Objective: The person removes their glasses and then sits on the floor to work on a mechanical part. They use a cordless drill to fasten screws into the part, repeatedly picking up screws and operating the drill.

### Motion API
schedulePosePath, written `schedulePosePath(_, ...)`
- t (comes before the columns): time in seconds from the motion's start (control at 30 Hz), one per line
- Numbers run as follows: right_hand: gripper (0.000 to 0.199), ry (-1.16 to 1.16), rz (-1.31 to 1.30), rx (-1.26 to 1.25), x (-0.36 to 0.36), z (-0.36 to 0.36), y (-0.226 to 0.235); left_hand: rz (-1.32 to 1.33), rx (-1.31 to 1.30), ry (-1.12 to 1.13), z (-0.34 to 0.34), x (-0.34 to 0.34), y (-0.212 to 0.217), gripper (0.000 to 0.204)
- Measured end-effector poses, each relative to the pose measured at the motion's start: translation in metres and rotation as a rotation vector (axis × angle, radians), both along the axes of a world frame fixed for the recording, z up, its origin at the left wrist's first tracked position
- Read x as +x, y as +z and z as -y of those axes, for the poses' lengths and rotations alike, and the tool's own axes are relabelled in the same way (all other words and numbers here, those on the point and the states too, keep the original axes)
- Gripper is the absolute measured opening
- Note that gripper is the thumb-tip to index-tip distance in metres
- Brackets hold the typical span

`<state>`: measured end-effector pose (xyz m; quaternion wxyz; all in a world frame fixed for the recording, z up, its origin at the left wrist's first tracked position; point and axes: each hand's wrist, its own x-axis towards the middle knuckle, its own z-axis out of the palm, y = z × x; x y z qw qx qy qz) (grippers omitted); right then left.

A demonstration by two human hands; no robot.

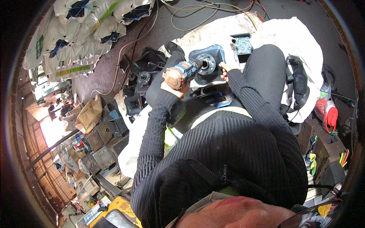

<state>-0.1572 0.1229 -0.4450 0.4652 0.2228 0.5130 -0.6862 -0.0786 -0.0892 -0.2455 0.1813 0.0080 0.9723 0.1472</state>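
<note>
Both hands were engaged: the left hand (175, 88) gripped the drill (181, 73), and the right hand (224, 70), fingers closed, steadied the metal housing (213, 55) on the person's lap. Slippage could pinch fingers.

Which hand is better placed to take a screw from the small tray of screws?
The right hand, probably. It rests on the blue-grey housing near the tray of screws, while the left hand grips the cordless drill.

1. Left hand (175, 84) grips an orange drill (181, 73), its tip at the ring of a dark metal part (207, 64).
2. Right hand (224, 70) steadies the part's edge.
3. Screw box (242, 44) sits beyond.
</note>
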Motion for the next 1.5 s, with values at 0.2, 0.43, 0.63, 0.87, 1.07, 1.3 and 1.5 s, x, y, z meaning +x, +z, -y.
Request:
schedulePosePath(0.2, 0.049, 0.104, -0.216, 0.172, -0.011, 0.022, 0.003, 0.158, -0.119, -0.07, 0.033, -0.025, -0.07, 0.052)
schedulePosePath(0.43, 0.048, 0.243, -0.264, 0.256, -0.015, 0.023, 0.0, 0.137, -0.269, -0.282, 0.031, -0.047, -0.103, 0.048)
schedulePosePath(0.63, 0.035, 0.325, -0.41, 0.34, -0.014, 0.027, -0.008, 0.485, -0.266, -0.204, -0.003, -0.084, -0.025, 0.053)
schedulePosePath(0.87, 0.034, 0.314, -0.347, 0.317, -0.014, 0.033, -0.013, 0.616, -0.2, 0.027, -0.009, -0.093, -0.018, 0.056)
schedulePosePath(1.07, 0.035, 0.401, -0.385, 0.31, -0.017, 0.026, -0.012, 0.58, -0.302, -0.145, -0.019, -0.1, -0.021, 0.056)
schedulePosePath(1.3, 0.032, 0.381, -0.355, 0.241, -0.021, 0.018, 0.003, -0.029, -0.311, -0.527, -0.008, -0.078, -0.045, 0.044)
schedulePosePath(1.5, 0.034, 0.315, -0.488, 0.289, -0.016, 0.032, 0.001, 0.18, 0.101, 0.222, -0.004, -0.048, -0.048, 0.047)
